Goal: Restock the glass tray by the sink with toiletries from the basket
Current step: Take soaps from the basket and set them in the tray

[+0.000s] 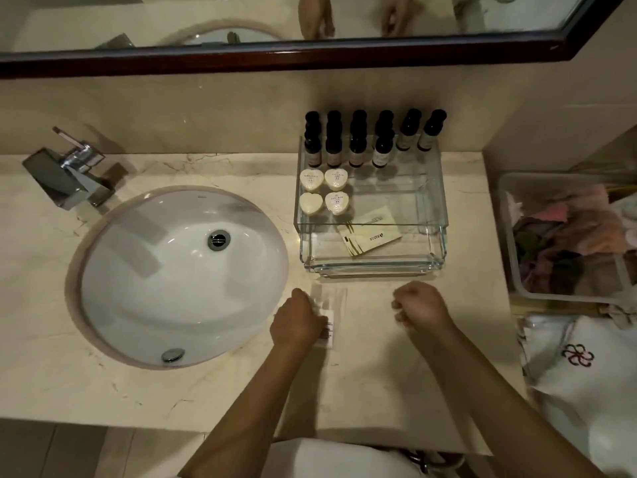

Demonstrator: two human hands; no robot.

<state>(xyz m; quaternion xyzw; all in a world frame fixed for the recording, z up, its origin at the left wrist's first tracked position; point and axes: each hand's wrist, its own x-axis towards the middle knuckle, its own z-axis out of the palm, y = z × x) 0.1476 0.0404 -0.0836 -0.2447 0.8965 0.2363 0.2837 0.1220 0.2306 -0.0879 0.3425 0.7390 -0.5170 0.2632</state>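
Just before the glass tray (372, 269), the left hand (298, 322) grips a wrapped white packet (330, 328); the right hand (422, 305) alongside is clenched empty. Packet print is unreadable.

The pale marble counter (379, 381) carries a steel tap (74, 174) at its back left, behind the oval sink (155, 288) (sunk into the stone). A glass tray (372, 270) stands right of the sink, with a clear packet (332, 303) just in front.
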